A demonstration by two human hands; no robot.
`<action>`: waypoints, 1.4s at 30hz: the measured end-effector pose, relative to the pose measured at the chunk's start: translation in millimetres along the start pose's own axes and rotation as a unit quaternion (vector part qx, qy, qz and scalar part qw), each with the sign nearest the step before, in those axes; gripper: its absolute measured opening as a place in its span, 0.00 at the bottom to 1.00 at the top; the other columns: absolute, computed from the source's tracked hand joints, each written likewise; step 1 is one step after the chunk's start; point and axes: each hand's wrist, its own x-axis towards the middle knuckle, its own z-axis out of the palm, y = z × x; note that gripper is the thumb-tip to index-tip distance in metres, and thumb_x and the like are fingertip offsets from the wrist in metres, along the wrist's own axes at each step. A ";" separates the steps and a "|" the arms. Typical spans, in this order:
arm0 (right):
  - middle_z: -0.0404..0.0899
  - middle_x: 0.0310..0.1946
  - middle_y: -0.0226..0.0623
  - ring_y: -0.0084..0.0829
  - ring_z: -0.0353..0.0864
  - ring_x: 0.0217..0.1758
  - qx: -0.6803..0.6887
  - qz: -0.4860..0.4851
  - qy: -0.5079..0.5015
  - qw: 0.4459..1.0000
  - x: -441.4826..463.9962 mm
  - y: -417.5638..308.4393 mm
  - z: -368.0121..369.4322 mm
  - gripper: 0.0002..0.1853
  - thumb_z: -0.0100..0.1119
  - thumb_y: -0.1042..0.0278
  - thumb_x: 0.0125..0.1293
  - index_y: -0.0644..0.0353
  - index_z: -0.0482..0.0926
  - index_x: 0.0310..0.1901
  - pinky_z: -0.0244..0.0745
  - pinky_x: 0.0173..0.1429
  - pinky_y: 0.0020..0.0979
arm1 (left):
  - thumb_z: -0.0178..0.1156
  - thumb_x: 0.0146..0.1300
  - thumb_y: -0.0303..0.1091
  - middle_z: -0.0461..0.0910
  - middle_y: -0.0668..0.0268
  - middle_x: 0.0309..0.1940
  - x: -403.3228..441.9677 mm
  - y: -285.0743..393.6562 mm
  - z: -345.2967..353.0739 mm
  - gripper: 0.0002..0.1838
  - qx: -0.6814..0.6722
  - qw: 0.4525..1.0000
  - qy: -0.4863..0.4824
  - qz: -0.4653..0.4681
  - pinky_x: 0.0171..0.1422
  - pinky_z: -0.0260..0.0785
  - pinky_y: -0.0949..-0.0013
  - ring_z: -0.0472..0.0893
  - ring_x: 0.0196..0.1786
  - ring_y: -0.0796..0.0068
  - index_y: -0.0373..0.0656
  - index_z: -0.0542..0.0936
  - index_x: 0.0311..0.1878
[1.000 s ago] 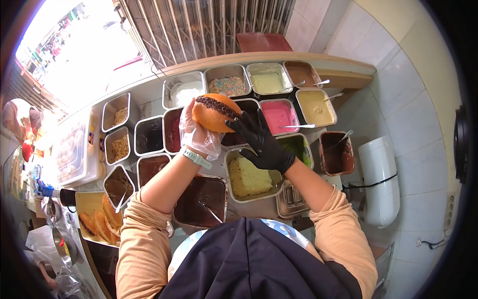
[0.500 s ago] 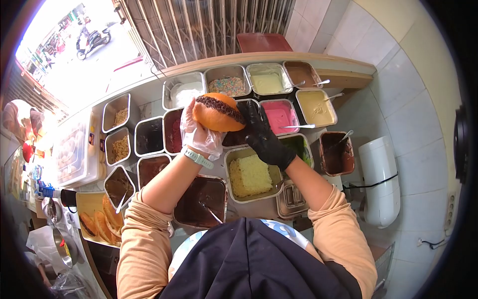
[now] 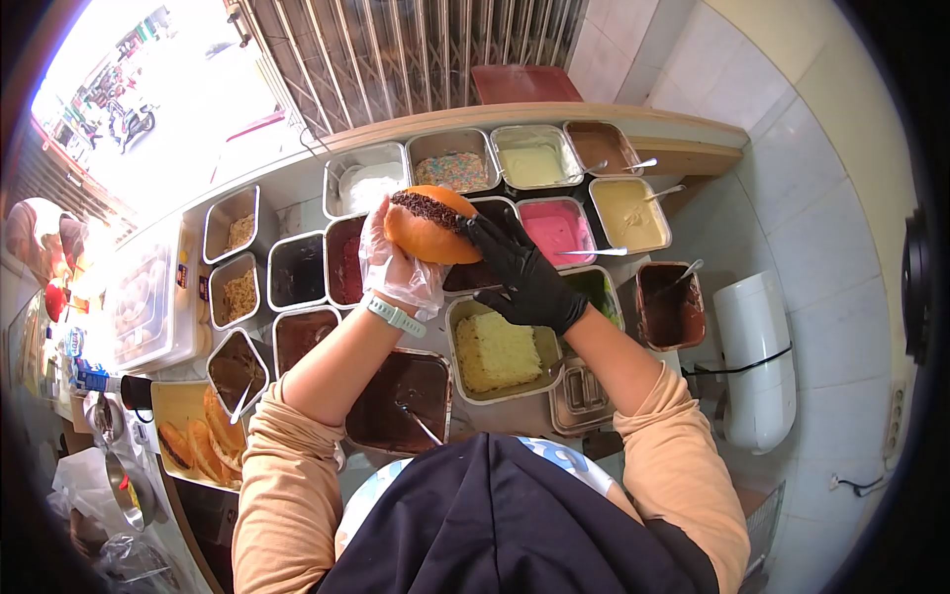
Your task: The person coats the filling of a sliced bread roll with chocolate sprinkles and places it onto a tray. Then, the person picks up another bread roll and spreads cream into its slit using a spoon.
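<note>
A round golden bun [image 3: 427, 236] with a band of dark chocolate sprinkles [image 3: 427, 209] along its split is held up over the trays. My left hand [image 3: 389, 259], in a clear plastic glove, is closed around the bun's left and lower side. Black-gloved, my right hand [image 3: 522, 272] has its fingertips against the right end of the sprinkle band. Its fingers are stretched out, with the thumb apart from the bun. Below that hand sits a tray of grated pale-yellow topping [image 3: 495, 358]. A pink spread tray [image 3: 554, 230] lies just beyond its fingers.
Metal trays surround the hands, including colourful sprinkles [image 3: 450, 170], yellow cream [image 3: 629, 218] and dark chocolate [image 3: 381, 398] with a spoon. At left are a lidded clear box [image 3: 148, 297] and a tray of buns [image 3: 203, 445]. A white appliance [image 3: 755, 361] stands right.
My right hand has shifted slightly; its fingers now rest over the bun's right end and its thumb is spread away. The left hand still holds the bun. Outside, a motorbike moved farther left.
</note>
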 end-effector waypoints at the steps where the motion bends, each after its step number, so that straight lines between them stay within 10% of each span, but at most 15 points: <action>1: 0.51 0.74 0.45 0.45 0.46 0.78 0.005 0.006 0.005 1.000 0.3 0.4 0.0 0.46 0.58 0.57 0.61 0.65 0.44 0.74 0.33 0.79 0.47 | 0.56 0.62 0.56 0.76 0.52 0.53 -0.2 -0.1 0.1 0.30 0.002 1.000 0.002 0.002 0.65 0.68 0.47 0.77 0.56 0.51 0.40 0.70 0.58; 12: 0.63 0.66 0.50 0.48 0.63 0.70 0.002 -0.006 0.014 1.000 16.4 -5.7 -2.9 0.42 0.62 0.54 0.61 0.61 0.53 0.72 0.50 0.76 0.46 | 0.52 0.65 0.55 0.74 0.48 0.54 14.6 -2.3 -26.9 0.29 0.088 0.993 0.012 0.074 0.67 0.65 0.45 0.75 0.58 0.48 0.39 0.69 0.58; 42: 0.64 0.65 0.54 0.49 0.64 0.69 0.177 0.027 0.045 0.983 49.7 -3.5 -3.0 0.31 0.51 0.56 0.70 0.67 0.59 0.68 0.58 0.72 0.42 | 0.51 0.65 0.58 0.76 0.57 0.55 8.1 -7.2 -22.7 0.29 0.098 0.993 0.025 0.054 0.68 0.64 0.51 0.75 0.59 0.57 0.43 0.73 0.58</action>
